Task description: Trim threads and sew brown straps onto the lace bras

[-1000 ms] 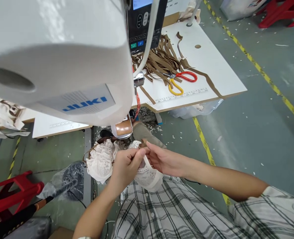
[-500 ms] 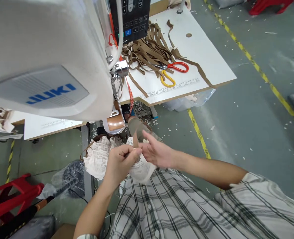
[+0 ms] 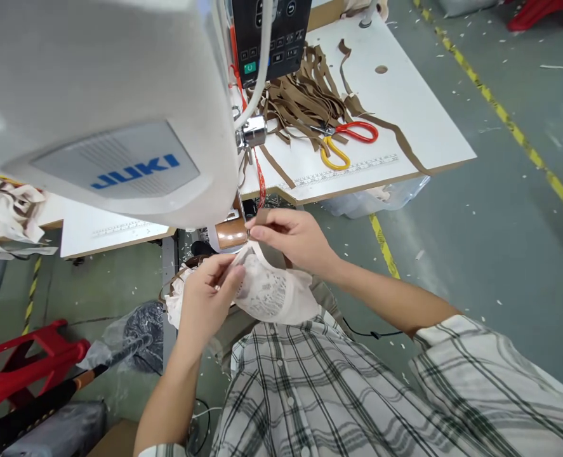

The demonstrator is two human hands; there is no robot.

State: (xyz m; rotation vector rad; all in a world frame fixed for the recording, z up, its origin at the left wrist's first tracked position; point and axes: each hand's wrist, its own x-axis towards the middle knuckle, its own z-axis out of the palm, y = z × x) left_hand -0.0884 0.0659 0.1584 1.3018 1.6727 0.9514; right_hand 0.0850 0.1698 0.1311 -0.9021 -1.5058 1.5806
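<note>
A white lace bra [image 3: 276, 295] hangs between my hands, just in front of the sewing machine's [image 3: 119, 108] narrow work arm [image 3: 231, 233]. My left hand [image 3: 207, 295] pinches the near left edge of its lace, thumb on top. With thumb and fingers closed, my right hand [image 3: 298, 241] grips the bra's upper end, where a short bit of brown strap [image 3: 262, 218] shows at the fingertips beside the work arm. The exact join of strap and lace is hidden by my fingers. More white lace [image 3: 174, 304] lies behind my left hand, partly covered.
On the white table [image 3: 424, 127] lie a pile of brown straps [image 3: 304, 95] and scissors [image 3: 352, 133] with red and yellow handles. A control panel [image 3: 276, 44] hangs above them. White fabric pieces [image 3: 5, 209] lie at the left; a red stool [image 3: 28, 362] stands lower left.
My right hand has moved up and forward to the work arm with the bra's strap end. My left hand has shifted slightly left and now holds the lace edge, spreading the bra between both hands.
</note>
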